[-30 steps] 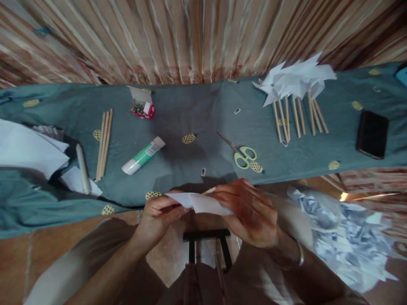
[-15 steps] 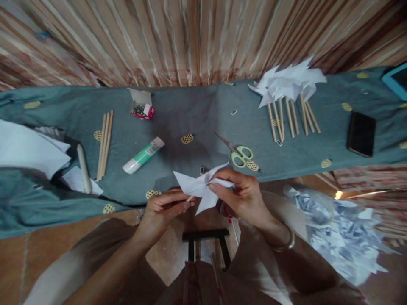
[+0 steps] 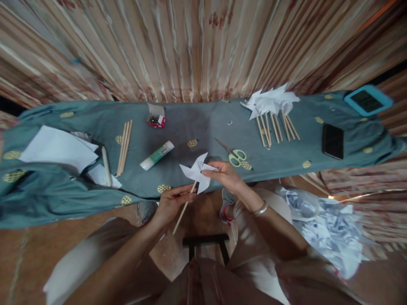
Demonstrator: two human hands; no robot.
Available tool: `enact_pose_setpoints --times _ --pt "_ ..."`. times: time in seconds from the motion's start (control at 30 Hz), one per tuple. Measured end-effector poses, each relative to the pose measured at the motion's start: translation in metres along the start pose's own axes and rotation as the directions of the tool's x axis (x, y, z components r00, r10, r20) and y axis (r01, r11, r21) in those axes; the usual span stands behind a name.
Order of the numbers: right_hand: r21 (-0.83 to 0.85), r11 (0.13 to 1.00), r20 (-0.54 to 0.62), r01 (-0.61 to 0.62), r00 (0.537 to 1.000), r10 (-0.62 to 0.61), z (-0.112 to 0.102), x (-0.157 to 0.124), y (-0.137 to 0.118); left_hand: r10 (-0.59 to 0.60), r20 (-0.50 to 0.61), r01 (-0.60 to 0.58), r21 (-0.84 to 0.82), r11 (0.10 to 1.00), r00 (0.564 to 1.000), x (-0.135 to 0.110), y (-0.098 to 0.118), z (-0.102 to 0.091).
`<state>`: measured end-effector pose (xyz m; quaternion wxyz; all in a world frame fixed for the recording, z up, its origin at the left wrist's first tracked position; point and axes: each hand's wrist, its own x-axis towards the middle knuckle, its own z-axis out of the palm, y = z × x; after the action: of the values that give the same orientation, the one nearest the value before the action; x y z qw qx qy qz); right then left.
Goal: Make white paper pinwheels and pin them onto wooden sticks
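Observation:
Between my hands, over the table's front edge, is a white paper pinwheel [image 3: 202,181] on a thin wooden stick [image 3: 182,218]. My left hand [image 3: 174,201] is closed around the stick just below the paper blades. With thumb and fingers, my right hand [image 3: 224,174] pinches the pinwheel at its right blade near the centre. Green-handled scissors [image 3: 235,156] lie just beyond my right hand, blades pointing away to the left. A glue tube [image 3: 157,155] with a green band rests beyond my left hand.
Finished pinwheels [image 3: 271,101] lie at the back right, near a phone [image 3: 333,141] and a blue-framed device [image 3: 369,100]. Leftward are loose sticks [image 3: 124,148], an opened red pin box [image 3: 156,120] and white paper sheets [image 3: 59,148]. A bag of folded paper [image 3: 330,228] sits at lower right.
The pinwheel has turned so its blades face up and its stick now shows, slanting down toward me. Both hands still hold it. The camera view has shifted, bringing more of both table ends into sight.

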<state>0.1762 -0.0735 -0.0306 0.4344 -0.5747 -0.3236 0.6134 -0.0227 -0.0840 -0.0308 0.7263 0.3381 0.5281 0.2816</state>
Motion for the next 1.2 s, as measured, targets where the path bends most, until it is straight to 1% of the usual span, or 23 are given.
enact_pose_setpoints --times 0.1,0.23,0.37,0.5,0.6,0.67,0.73,0.83,0.9,0.97,1.03,1.1,1.2 --pt "-0.067 0.997 0.029 -0.036 0.999 0.038 0.000 0.002 -0.006 -0.004 0.007 0.005 -0.046 0.999 1.000 -0.002 -0.002 -0.002" --pt "-0.229 0.969 0.059 -0.093 0.992 0.110 0.004 0.009 -0.014 0.002 0.014 -0.001 -0.103 0.995 1.000 -0.005 -0.007 -0.006" --pt "-0.402 0.903 0.106 -0.151 0.972 0.209 0.010 0.019 -0.023 -0.039 0.036 0.044 -0.152 0.987 0.999 -0.007 -0.017 -0.012" --pt "-0.561 0.821 0.201 -0.106 0.945 0.259 0.015 0.028 -0.030 -0.078 0.047 0.086 -0.201 0.976 0.996 -0.007 -0.024 -0.015" --pt "-0.681 0.730 0.218 -0.057 0.936 0.276 0.018 0.033 -0.034 -0.104 0.057 0.114 -0.218 0.969 0.993 -0.007 -0.026 -0.015" --pt "-0.764 0.645 0.212 -0.012 0.939 0.269 0.019 0.035 -0.038 -0.110 0.060 0.121 -0.227 0.966 0.992 -0.006 -0.028 -0.015" --pt "-0.834 0.549 0.236 0.060 0.937 0.256 0.020 0.037 -0.042 -0.108 0.059 0.119 -0.233 0.965 0.992 -0.005 -0.029 -0.013" --pt "-0.904 0.397 0.274 0.162 0.930 0.246 0.021 0.040 -0.049 -0.110 0.064 0.122 -0.246 0.962 0.992 -0.005 -0.030 -0.011" --pt "-0.925 0.332 0.279 0.187 0.925 0.256 0.022 0.042 -0.052 -0.116 0.071 0.131 -0.262 0.956 0.991 -0.006 -0.030 -0.010" --pt "-0.933 0.305 0.279 0.190 0.919 0.280 0.024 0.043 -0.054 -0.124 0.087 0.143 -0.277 0.950 0.989 -0.008 -0.029 -0.010" --pt "-0.937 0.303 0.267 0.174 0.916 0.299 0.025 0.043 -0.055 -0.134 0.104 0.159 -0.284 0.945 0.985 -0.009 -0.028 -0.009" --pt "-0.934 0.329 0.252 0.143 0.914 0.318 0.026 0.043 -0.055 -0.164 0.108 0.189 -0.285 0.940 0.981 -0.010 -0.028 -0.009" --pt "-0.913 0.397 0.236 0.091 0.912 0.334 0.026 0.043 -0.053 -0.200 0.105 0.221 -0.265 0.939 0.974 -0.010 -0.029 -0.008"
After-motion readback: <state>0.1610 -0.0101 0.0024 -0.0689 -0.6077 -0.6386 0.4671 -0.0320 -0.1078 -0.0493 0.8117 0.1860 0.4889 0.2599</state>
